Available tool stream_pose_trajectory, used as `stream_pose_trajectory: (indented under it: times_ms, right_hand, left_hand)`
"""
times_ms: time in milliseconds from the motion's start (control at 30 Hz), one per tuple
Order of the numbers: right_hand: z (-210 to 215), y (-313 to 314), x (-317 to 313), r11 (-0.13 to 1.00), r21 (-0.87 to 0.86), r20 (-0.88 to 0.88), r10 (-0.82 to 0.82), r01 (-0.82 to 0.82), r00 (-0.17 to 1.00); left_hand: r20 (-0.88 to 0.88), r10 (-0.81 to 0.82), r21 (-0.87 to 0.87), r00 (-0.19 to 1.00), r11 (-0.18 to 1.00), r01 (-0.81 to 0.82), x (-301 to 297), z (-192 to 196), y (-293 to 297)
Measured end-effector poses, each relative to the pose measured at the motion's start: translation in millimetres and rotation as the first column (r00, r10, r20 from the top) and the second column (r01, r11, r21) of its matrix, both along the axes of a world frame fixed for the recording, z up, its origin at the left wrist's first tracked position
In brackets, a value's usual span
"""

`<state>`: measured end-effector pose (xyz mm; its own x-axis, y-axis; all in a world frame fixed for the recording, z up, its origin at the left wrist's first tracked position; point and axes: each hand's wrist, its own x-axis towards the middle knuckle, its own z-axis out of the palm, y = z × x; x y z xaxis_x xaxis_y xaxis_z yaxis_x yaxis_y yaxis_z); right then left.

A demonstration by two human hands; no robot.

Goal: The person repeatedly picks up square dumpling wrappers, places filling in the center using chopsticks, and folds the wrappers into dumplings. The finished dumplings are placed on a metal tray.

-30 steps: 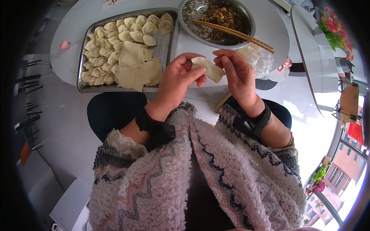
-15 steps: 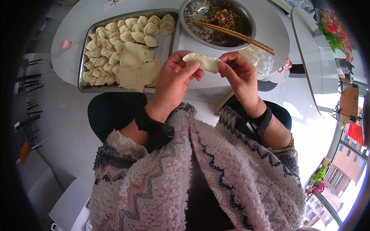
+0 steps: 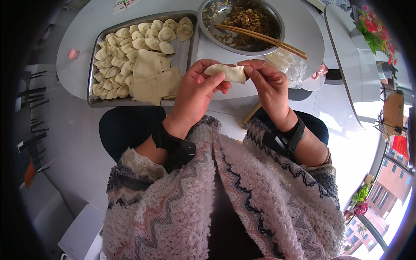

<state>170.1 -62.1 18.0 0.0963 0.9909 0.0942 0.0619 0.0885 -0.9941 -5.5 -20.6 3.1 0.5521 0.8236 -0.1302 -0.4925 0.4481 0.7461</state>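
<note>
Dumpling (image 3: 226,73) is pinched between left hand (image 3: 197,93) and right hand (image 3: 268,86) above the bench (image 3: 312,39). Its seam could be split by overpressing, spilling filling.

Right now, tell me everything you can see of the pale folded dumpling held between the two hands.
The pale folded dumpling is a soft, cream-coloured dough piece, elongated and lying roughly level above the white table's near edge. Its wrapper looks folded shut; no filling shows. The left hand pinches its left end with thumb and fingers, and the right hand grips its right end. Nothing else touches it; its underside is hidden.
</note>
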Motion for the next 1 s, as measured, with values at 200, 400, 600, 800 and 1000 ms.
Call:
stream_pose_trajectory:
  times_ms: [200,400,600,800,1000]
  right_hand:
    - [5,-1,-2,1.0,-0.022,0.015,-0.008,0.008,1.0]
    - [0,-1,-1,1.0,0.006,-0.018,-0.019,0.019,1.0]
    - [-8,0,-2,0.998,-0.006,-0.039,-0.064,0.064,0.997]
    - [-4,0,-2,0.998,0.022,0.023,-0.054,0.054,0.998]
    - [5,-1,-3,0.999,0.046,0.055,-0.03,0.027,0.998]
  left_hand:
    - [0.004,0.018,0.001,1.0,1.0,-0.018,0,-2,1]
    - [-0.045,0.011,0.015,0.999,1.0,-0.01,0,-3,0]
    - [-0.073,-0.003,0.05,0.997,0.999,0.007,0,-4,0]
    - [-0.072,0.032,0.071,0.997,0.997,-0.027,2,-4,-1]
    - [-0.062,0.034,0.083,0.997,0.996,-0.029,1,-3,-1]
